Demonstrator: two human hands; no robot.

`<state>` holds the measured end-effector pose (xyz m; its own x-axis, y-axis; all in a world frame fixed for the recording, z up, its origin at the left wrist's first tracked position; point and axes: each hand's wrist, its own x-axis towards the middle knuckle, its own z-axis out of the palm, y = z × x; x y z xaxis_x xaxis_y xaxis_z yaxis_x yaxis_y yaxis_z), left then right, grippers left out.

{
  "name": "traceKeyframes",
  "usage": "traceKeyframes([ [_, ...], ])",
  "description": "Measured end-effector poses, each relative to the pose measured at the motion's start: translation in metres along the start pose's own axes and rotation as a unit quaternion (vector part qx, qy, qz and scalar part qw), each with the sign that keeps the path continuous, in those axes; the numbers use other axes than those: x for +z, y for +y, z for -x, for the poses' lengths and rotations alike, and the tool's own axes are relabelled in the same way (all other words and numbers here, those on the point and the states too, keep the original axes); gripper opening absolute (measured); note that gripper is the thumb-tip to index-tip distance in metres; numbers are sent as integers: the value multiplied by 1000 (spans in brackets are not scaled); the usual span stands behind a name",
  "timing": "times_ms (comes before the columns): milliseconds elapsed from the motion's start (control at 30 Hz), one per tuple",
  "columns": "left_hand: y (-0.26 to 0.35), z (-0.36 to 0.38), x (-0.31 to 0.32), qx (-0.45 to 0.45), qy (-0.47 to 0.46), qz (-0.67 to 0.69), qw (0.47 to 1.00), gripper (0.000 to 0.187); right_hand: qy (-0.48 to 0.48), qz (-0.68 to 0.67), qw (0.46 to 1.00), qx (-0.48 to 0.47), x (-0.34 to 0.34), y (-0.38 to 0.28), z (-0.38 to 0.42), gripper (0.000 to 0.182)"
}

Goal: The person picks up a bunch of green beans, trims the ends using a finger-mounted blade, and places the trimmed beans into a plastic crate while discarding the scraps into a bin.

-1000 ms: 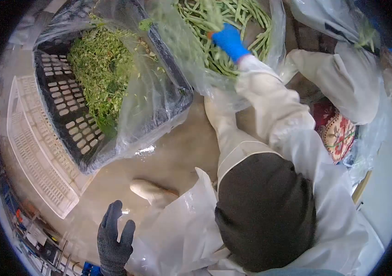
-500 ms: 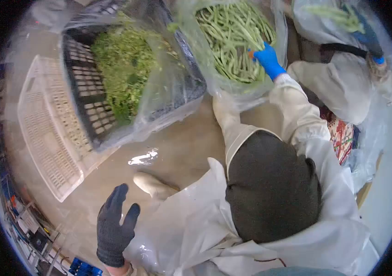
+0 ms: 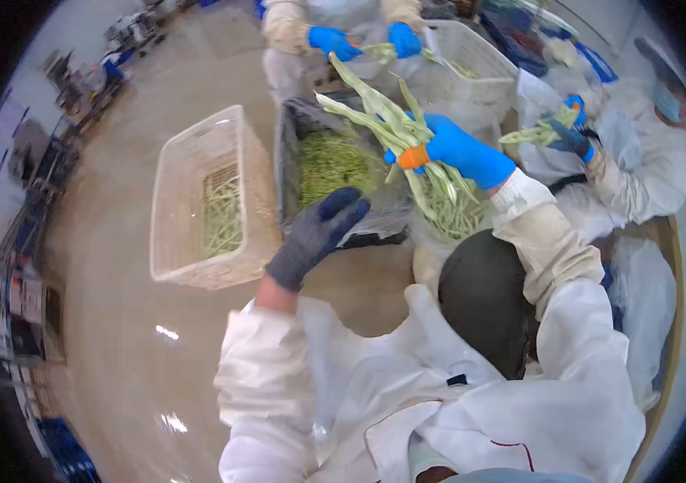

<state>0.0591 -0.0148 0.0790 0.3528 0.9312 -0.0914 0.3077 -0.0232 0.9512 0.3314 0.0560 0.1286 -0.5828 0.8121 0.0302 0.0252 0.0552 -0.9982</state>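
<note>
My right hand [image 3: 459, 153], in a blue glove with an orange piece on a finger, is closed around a bunch of long green beans [image 3: 387, 121]. Below the bunch, more beans [image 3: 455, 211] lie in a clear plastic bag. My left hand [image 3: 319, 233] wears a dark grey glove; its fingers are apart, with nothing held. It is in front of a black crate [image 3: 288, 161] lined with plastic, which contains green trimmings [image 3: 333, 167].
A white crate [image 3: 167, 201] with some beans stands on the floor at left. Across from me, a co-worker's blue-gloved hands [image 3: 335, 42] handle beans by another white crate [image 3: 488, 48]. At right, a co-worker [image 3: 640, 181] holds beans.
My right hand has lifted a bunch of beans out of the bag. My left hand has moved up and right, towards the black crate. The view has tilted up, showing the co-workers.
</note>
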Motion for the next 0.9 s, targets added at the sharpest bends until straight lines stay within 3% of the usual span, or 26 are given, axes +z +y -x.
traceKeyframes([
  [67,4,1,-6,27,26,136,990,49,-10,-49,999,-13,45,-14,-6,46],
  [167,-47,-24,-21,178,209,-42,961,33,-70,-45,996,-23,91,-22,-18,43],
  [267,-13,1,-43,88,133,93,983,26,-71,-58,996,16,116,-8,-28,56],
  [300,-17,2,-46,106,141,50,983,22,-92,-64,994,-6,120,0,-34,50],
  [400,-23,5,-53,79,175,151,970,21,-97,-137,985,29,121,14,-50,40],
  [433,-28,5,-63,112,157,60,979,21,-118,-162,979,25,113,23,-60,41],
  [467,-34,3,-70,74,155,193,966,21,-94,-173,980,-2,106,29,-70,42],
  [533,-37,7,-79,27,174,233,956,21,-41,-190,980,-50,95,33,-80,45],
  [567,-51,6,-87,47,171,12,984,24,-24,-191,980,-45,81,39,-83,44],
  [600,-51,3,-83,7,175,181,968,26,-10,-186,981,-50,69,34,-89,44],
  [667,-32,7,-66,41,172,200,964,31,20,-91,995,-24,68,37,-85,47],
  [733,-38,0,-46,-13,139,192,971,37,15,-3,999,31,78,41,-82,50],
  [800,-36,-6,-26,-50,128,237,962,42,-11,226,973,-51,102,75,-89,56],
  [867,-33,-5,-9,-78,142,334,928,46,22,311,934,-174,145,87,-73,56],
  [900,-44,-4,-15,-54,150,316,935,44,36,349,907,-233,159,92,-63,56],
])
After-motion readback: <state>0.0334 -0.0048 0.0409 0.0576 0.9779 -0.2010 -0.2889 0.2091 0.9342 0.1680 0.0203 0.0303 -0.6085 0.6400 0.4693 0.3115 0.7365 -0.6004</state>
